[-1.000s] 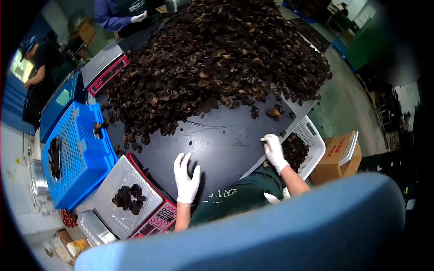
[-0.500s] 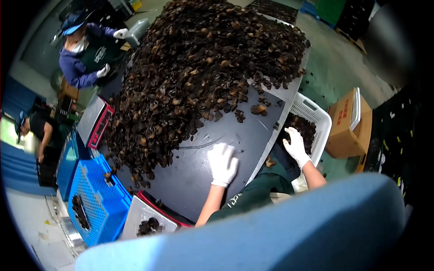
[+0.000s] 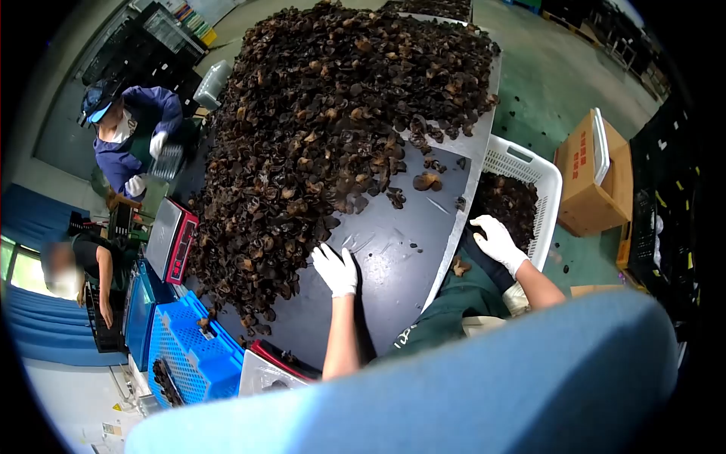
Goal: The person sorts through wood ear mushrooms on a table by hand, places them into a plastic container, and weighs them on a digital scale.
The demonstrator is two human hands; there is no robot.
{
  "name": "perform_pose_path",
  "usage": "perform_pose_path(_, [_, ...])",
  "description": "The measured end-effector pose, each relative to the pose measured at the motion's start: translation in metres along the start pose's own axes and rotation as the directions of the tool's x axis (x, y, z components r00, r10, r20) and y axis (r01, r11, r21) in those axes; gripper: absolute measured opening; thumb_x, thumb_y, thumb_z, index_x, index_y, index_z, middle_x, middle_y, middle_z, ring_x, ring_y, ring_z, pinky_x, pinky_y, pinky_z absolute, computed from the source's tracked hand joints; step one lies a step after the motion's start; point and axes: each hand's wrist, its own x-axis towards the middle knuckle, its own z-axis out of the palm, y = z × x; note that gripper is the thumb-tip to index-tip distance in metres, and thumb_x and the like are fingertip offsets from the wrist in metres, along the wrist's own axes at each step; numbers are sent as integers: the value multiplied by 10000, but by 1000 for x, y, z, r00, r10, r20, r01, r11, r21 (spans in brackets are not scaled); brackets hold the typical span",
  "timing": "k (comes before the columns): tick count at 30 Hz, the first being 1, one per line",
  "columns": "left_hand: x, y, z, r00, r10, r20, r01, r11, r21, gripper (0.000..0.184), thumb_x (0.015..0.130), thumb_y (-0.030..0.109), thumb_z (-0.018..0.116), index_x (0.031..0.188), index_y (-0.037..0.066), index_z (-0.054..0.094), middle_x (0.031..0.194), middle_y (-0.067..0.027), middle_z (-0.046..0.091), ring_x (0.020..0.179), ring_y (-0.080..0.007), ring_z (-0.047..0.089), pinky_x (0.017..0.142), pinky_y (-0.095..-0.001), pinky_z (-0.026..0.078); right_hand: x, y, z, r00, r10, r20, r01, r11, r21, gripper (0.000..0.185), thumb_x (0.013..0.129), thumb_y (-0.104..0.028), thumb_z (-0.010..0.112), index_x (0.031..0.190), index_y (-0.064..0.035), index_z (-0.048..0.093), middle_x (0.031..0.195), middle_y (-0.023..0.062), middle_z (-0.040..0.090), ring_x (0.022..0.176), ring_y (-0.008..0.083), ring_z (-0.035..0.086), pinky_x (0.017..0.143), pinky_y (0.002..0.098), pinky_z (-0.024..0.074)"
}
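Note:
A large heap of dark brown, fungus-like pieces [image 3: 325, 113] covers much of the dark table [image 3: 393, 265]. My left hand [image 3: 335, 271], in a white glove, is at the near edge of the heap, fingers apart and nothing held. My right hand [image 3: 500, 244], also gloved in white, is beside the white basket [image 3: 550, 181] at the table's right edge. Its fingers are bent but apart, with nothing visible in them. Similar dark pieces [image 3: 507, 204] lie in the basket. One larger brown piece [image 3: 427, 181] rests apart from the heap.
At left are a red-framed scale [image 3: 180, 246] and a blue crate [image 3: 185, 340]; another scale [image 3: 265, 374] is partly hidden by the blue brim. A co-worker in blue sleeves [image 3: 113, 163] holds a clear tray [image 3: 168, 162]. Another person stands lower left. A cardboard box [image 3: 590, 178] is right.
My left hand has moved forward and left to the heap's edge. My right hand stays near the basket. The view has turned, and the co-worker now holds a clear tray.

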Motion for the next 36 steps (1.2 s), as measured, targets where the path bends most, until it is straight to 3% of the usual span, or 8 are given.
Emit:
perform_pose_path(8, [5,67,-61,838,523,153,-381,763,-522,379,881,270,592,1180,39,627,1172,-220,606,1101,-369,569,1021,-443,412,9,-6,-5,999,-11,-35,13,999,51,290,835,-128,620,1119,-69,630,1126,119,617,1065,332,587,931,426,470])
perform_pose_path(14, [-12,36,-17,962,-23,272,-19,988,153,746,908,425,537,1456,-48,357,1521,-291,320,1425,-466,263,1137,-592,212,9,-1,-8,999,-16,-31,19,995,94,272,838,-118,619,1104,-64,633,1088,117,631,1033,329,602,924,415,475])
perform_pose_path(19, [-41,143,-44,715,698,-26,-576,568,-588,394,750,229,596,1096,41,586,1099,-215,561,1041,-402,525,914,-505,419,22,-31,-14,993,-79,-87,89,990,109,260,841,-112,613,1094,-61,638,1077,119,633,1021,329,599,916,414,474])
perform_pose_path(23, [14,100,-81,820,125,558,-22,982,-188,544,823,313,564,1278,15,562,1301,-253,548,1276,-401,462,1054,-497,359,10,-25,-26,994,-70,-87,78,993,93,254,844,-108,609,1092,-65,643,1070,118,636,1015,326,599,912,413,474])
perform_pose_path(25, [-3,22,-8,934,-64,350,54,998,38,759,953,418,469,1500,-63,252,1559,-300,237,1462,-429,203,1174,-550,155,5,-20,-26,996,-49,-70,56,993,102,255,842,-109,609,1089,-62,647,1062,122,640,1010,327,603,914,411,477])
perform_pose_path(32, [-5,133,-33,552,628,548,-371,774,-514,561,847,266,593,1324,-11,495,1351,-278,496,1251,-466,462,1075,-523,355,21,-42,-27,982,-152,-116,164,981,100,249,852,-116,600,1094,-72,647,1077,121,636,1015,328,598,921,415,469])
perform_pose_path(33, [-34,139,-35,668,737,104,-473,528,-705,539,826,235,597,1302,-5,515,1281,-273,537,1163,-441,513,1015,-509,403,23,-45,-29,982,-147,-120,159,982,100,249,852,-116,600,1094,-72,647,1077,121,636,1015,328,598,921,415,469])
perform_pose_path(36, [-44,116,-53,712,677,186,-452,645,-616,588,837,276,599,1349,9,491,1307,-256,531,1186,-436,502,1013,-528,393,21,-47,-26,986,-123,-117,136,984,113,245,866,-118,593,1103,-77,645,1089,126,640,1020,326,600,925,418,468])
